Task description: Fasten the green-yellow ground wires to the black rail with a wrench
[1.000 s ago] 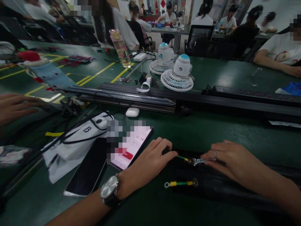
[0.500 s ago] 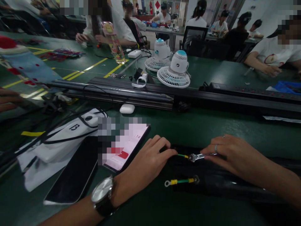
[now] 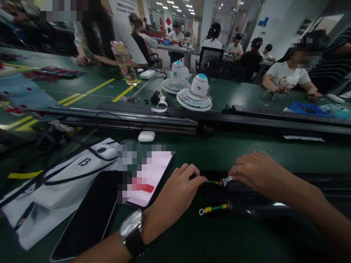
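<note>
My left hand [image 3: 175, 191], with a wristwatch on the wrist, is curled and pinches the end of a green-yellow wire [image 3: 212, 181] on a black part [image 3: 246, 208]. My right hand [image 3: 256, 171], wearing a ring, grips a small silver wrench [image 3: 225, 180] set on the wire's terminal. A second green-yellow wire with ring terminals [image 3: 215, 209] lies on the black part just below.
A lit phone [image 3: 149, 179] and a dark phone [image 3: 87, 217] lie left of my left hand, next to a white bag marked 13 [image 3: 68, 175]. A white earbud case [image 3: 146, 136], a black rail [image 3: 128, 118] and two small fans [image 3: 194, 95] stand further back. Other people sit around.
The view has tilted up and shifted. My right hand has moved a little left and turned the wrench, whose handle now points up to the right. My left hand still holds the wire.
</note>
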{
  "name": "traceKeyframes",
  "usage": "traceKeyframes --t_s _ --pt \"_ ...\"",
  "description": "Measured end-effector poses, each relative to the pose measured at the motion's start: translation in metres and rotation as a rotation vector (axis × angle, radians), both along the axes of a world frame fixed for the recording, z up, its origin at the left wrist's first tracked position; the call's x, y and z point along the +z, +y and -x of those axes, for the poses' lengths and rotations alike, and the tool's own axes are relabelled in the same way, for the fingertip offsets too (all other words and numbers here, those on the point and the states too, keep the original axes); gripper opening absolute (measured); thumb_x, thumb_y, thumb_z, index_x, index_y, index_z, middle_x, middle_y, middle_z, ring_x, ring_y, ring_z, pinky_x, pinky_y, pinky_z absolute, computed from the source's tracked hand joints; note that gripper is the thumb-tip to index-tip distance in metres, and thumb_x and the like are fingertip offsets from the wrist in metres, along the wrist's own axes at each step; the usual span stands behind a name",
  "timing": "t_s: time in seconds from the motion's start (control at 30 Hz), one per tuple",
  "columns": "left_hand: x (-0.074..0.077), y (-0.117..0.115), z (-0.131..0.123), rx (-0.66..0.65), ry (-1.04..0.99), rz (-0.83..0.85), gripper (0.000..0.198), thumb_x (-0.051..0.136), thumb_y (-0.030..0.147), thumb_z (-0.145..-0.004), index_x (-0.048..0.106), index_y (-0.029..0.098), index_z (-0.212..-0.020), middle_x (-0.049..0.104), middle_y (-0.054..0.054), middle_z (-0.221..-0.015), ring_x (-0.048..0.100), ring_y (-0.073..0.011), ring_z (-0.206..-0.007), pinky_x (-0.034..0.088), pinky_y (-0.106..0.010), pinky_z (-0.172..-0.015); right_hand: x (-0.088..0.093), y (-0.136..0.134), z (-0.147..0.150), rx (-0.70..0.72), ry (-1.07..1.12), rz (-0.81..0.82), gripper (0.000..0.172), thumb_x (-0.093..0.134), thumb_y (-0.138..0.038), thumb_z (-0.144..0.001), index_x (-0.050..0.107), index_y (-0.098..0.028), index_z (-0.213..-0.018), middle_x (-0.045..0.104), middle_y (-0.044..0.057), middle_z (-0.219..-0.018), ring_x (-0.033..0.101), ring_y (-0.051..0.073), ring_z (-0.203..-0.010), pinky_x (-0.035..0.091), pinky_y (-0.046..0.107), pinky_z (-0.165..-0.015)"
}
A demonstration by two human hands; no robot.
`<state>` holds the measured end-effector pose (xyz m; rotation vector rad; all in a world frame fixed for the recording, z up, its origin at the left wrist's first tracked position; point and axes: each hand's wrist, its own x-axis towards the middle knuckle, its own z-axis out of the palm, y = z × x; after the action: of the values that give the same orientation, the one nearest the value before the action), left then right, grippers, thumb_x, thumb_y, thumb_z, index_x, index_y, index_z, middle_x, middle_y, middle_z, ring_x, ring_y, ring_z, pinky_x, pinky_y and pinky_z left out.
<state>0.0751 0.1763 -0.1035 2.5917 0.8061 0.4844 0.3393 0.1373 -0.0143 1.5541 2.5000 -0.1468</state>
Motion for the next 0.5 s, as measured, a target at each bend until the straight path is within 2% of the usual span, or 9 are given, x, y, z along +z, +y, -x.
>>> traceKeyframes --t_s 0.3,0.5 --pt "0.0020 0.0005 -0.0009 0.007 -0.011 0.055 0.036 0.053 0.005 -0.098 0.061 0.028 -0.125 0.056 -0.003 -0.121 0.052 -0.0201 -0.103 0.046 -0.036 -0.084 -0.0003 0.0000 -0.0004 0.019 -0.056 -0.032 0.018 0.061 -0.021 -0.100 0.077 -0.026 -0.093 0.074 0.002 -0.084 0.066 0.023 -0.072 0.030 0.033 -0.062" --pt "0.0025 0.0027 -0.0009 0.003 -0.017 0.048 0.034 0.053 0.006 -0.099 0.063 0.027 -0.124 0.057 -0.003 -0.116 0.053 -0.0208 -0.104 0.046 -0.036 -0.083 -0.0048 0.0023 -0.0036 0.010 -0.019 -0.039 0.016 0.062 -0.023 -0.100 0.077 -0.030 -0.100 0.074 0.002 -0.087 0.066 0.024 -0.078 0.028 0.033 -0.063"
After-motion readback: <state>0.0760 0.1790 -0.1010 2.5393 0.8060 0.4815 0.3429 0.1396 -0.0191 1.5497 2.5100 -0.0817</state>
